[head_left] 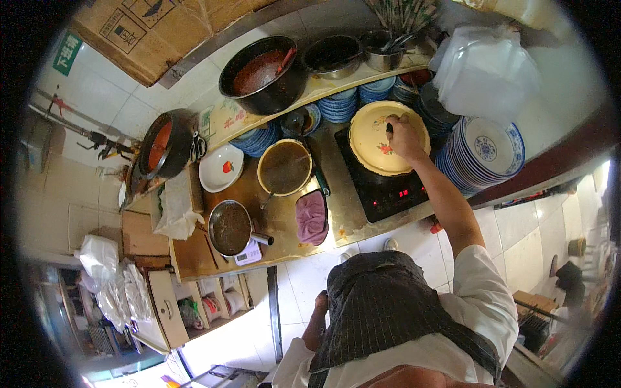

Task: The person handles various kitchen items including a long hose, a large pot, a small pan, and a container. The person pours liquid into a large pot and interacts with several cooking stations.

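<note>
My right hand [403, 137] is closed on the dark knob of a cream enamel lid [370, 143] with painted flowers. The lid sits over a round pot whose inside is hidden. Beneath it is a black induction cooker [380, 202] with lit red digits. Low at my side, by the dark striped apron [369, 291], hangs my left hand [321, 302]; its fingers are too small and partly hidden to read. Nearest the cooker on the left stand a yellow-rimmed pot of brown liquid [284, 167] and a folded purple cloth [312, 218].
Tall stacked blue-patterned bowls [482, 155] rise right of the cooker. At the left, a saucepan [230, 227] rests on a small scale [248, 254], with a white plate [221, 168] behind. The back shelf carries a big black pot of red sauce [264, 74]; blue bowls [337, 105] sit underneath.
</note>
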The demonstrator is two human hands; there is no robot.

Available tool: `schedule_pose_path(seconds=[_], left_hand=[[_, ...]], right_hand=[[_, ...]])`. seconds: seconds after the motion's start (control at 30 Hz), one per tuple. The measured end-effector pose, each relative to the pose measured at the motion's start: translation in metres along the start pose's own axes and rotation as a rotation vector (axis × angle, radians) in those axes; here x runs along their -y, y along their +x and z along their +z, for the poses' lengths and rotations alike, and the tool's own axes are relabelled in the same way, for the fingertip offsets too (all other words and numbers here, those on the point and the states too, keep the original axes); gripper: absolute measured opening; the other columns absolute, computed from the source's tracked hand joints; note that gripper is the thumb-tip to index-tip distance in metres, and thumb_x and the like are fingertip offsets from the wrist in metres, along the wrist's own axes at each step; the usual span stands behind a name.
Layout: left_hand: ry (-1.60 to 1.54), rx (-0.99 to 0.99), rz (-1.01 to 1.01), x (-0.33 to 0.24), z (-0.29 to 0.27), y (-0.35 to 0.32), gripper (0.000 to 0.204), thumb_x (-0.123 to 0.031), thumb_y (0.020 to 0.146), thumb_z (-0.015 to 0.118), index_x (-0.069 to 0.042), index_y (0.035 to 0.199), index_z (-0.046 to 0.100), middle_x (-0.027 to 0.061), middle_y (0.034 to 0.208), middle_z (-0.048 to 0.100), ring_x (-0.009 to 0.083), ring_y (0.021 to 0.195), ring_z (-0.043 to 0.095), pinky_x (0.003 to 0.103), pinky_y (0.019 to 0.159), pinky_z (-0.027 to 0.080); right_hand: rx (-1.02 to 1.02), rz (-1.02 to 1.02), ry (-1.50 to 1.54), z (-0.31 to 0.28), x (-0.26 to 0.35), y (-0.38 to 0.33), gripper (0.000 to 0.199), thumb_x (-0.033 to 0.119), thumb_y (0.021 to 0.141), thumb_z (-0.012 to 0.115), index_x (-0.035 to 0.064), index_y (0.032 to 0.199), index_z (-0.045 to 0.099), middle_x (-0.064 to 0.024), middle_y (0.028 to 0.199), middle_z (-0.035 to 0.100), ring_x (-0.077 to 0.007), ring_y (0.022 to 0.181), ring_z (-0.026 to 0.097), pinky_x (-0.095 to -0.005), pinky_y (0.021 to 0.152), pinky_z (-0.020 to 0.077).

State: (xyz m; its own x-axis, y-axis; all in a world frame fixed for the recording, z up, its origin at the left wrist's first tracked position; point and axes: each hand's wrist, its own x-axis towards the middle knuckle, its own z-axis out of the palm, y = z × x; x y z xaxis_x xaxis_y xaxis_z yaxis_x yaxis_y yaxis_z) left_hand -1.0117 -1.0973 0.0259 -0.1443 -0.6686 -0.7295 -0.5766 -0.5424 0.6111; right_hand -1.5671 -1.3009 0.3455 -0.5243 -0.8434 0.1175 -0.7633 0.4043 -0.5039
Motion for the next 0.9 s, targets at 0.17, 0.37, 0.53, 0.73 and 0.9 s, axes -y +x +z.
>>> schedule_pose_path(seconds=[0.17, 0.37, 0.53, 0.73, 0.9], left_hand=[[-0.109, 0.027, -0.113, 0.011, 0.024, -0.029, 0.025, -0.018, 0.078, 0.06, -0.003, 0.098, 0.061, 0.0121, 0.09, 0.064, 0.0223, 0.077, 0.06, 0.034, 0.064, 0.048], [0.255, 0.018, -0.108, 0.041, 0.029, -0.01, 0.033, -0.024, 0.071, 0.069, -0.008, 0.099, 0.062, 0.0134, 0.089, 0.065, 0.0245, 0.08, 0.062, 0.034, 0.07, 0.05], [0.153, -0.001, 0.005, 0.052, 0.016, 0.02, 0.028, -0.026, 0.073, 0.065, -0.008, 0.094, 0.062, 0.0151, 0.091, 0.065, 0.0299, 0.086, 0.062, 0.036, 0.075, 0.05], [0.431, 0.015, 0.118, -0.01, 0.001, 0.011, 0.023, -0.025, 0.078, 0.058, -0.006, 0.091, 0.062, 0.0166, 0.089, 0.064, 0.0327, 0.086, 0.062, 0.04, 0.075, 0.049], [0.383, -0.028, 0.097, -0.011, -0.03, 0.005, 0.022, -0.024, 0.078, 0.058, -0.006, 0.091, 0.062, 0.0165, 0.088, 0.064, 0.0328, 0.086, 0.062, 0.039, 0.075, 0.049]], right_hand=[[-0.219, -0.287, 0.037, -0.026, -0.012, 0.005, 0.031, 0.012, 0.079, 0.06, 0.0095, 0.109, 0.055, -0.0209, 0.094, 0.056, -0.0372, 0.091, 0.056, -0.0428, 0.077, 0.0455], [0.02, 0.031, 0.281, -0.08, -0.018, 0.03, 0.03, 0.021, 0.085, 0.056, 0.0114, 0.113, 0.054, -0.0177, 0.115, 0.054, -0.0328, 0.098, 0.056, -0.0408, 0.084, 0.045], [0.026, 0.108, 0.597, -0.099, -0.028, 0.031, 0.03, 0.015, 0.089, 0.055, 0.0103, 0.118, 0.052, -0.008, 0.099, 0.057, -0.015, 0.084, 0.054, -0.0282, 0.071, 0.0464], [-0.019, 0.207, 1.053, -0.102, -0.036, 0.017, 0.027, 0.017, 0.088, 0.057, 0.0086, 0.113, 0.055, -0.0067, 0.101, 0.06, -0.0144, 0.083, 0.055, -0.027, 0.069, 0.0461], [-0.042, 0.186, 1.241, -0.102, -0.023, 0.015, 0.028, 0.015, 0.087, 0.058, 0.0082, 0.114, 0.055, -0.0057, 0.101, 0.059, -0.0128, 0.078, 0.053, -0.0255, 0.067, 0.0458]])
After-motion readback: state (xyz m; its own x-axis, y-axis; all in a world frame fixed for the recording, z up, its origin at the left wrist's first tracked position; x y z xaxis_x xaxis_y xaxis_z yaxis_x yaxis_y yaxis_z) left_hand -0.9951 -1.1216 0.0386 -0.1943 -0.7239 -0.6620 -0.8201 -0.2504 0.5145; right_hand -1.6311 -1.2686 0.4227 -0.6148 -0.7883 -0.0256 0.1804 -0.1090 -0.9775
